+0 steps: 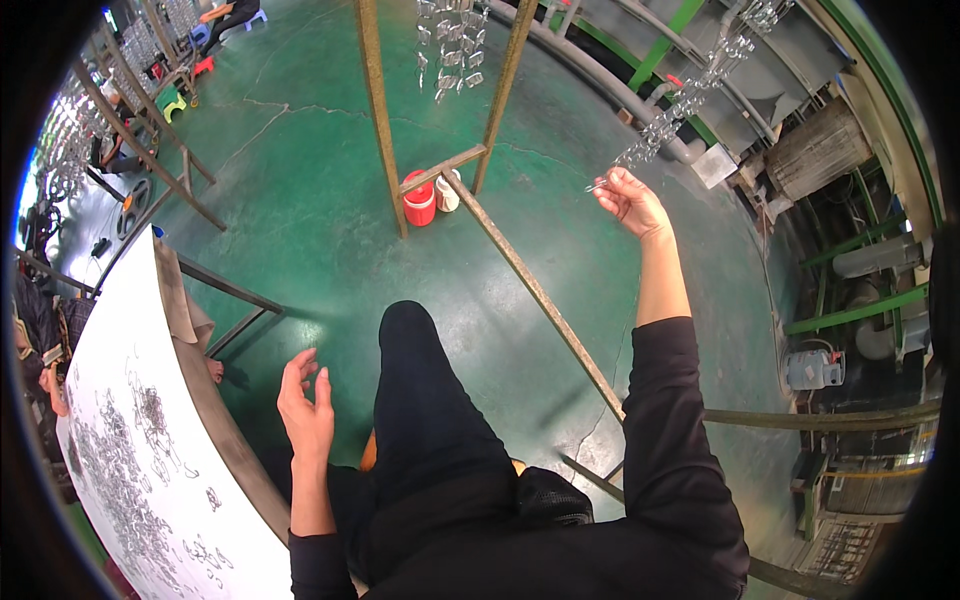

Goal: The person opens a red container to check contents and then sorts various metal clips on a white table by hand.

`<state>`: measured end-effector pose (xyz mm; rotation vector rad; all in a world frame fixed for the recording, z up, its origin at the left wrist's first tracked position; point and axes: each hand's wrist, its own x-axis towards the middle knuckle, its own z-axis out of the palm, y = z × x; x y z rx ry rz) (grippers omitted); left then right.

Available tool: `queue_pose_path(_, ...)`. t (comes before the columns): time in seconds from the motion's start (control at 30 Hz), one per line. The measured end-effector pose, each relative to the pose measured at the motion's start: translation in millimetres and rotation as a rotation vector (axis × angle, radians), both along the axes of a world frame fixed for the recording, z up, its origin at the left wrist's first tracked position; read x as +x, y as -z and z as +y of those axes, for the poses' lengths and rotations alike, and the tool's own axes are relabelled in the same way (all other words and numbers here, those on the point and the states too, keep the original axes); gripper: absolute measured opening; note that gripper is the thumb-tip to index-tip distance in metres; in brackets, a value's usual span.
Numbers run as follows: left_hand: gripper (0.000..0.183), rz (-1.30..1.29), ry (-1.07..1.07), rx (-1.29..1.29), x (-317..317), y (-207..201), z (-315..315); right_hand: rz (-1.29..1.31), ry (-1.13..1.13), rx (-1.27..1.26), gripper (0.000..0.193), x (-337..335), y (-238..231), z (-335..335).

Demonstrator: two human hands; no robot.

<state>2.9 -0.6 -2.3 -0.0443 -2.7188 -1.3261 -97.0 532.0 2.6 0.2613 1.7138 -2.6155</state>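
My right hand [634, 203] is raised at the upper right, fingertips pinched on a small shiny metal clip [597, 186]. Right beside those fingertips is the lower end of a hanging strand of linked metal pieces [668, 125]; whether the clip is joined to it I cannot tell. Low at the left, my left hand [307, 408] holds nothing, its fingers curved and apart. Nearest to it is a white-topped table [190, 480], where many small dark wire pieces [120, 480] lie in loose heaps.
A metal frame [530, 285] stands ahead, with more strands [450, 50] hanging within it. By its foot are a red bucket [419, 205] and a white container [448, 192]. Pipes and a gas cylinder [814, 369] line the right side. Other people sit at the far left.
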Motion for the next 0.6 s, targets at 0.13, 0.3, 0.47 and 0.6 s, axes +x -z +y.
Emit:
queue_pose_path(0.13, 0.026, -0.010, -0.011, 0.001, 1.0, 1.2, -2.6, -0.035, 0.131, 0.181, 0.011, 1.4, -6.9, -12.8)
queue_pose_path(0.3, 0.027, -0.009, -0.006, 0.018, 1.3, 4.6, -2.9, -0.024, 0.293, 0.359, 0.013, 3.1, -9.4, -22.2)
queue_pose_path(0.47, 0.027, -0.011, 0.037, 0.048, 1.8, -2.3, 7.4, 0.024, 0.356, 0.358, 0.013, 6.8, -2.3, -18.5)
queue_pose_path(0.6, 0.028, -0.051, 0.170, 0.350, 2.1, -31.2, 23.3, 0.018, 0.412, 0.357, 0.018, 10.2, 1.2, -18.7)
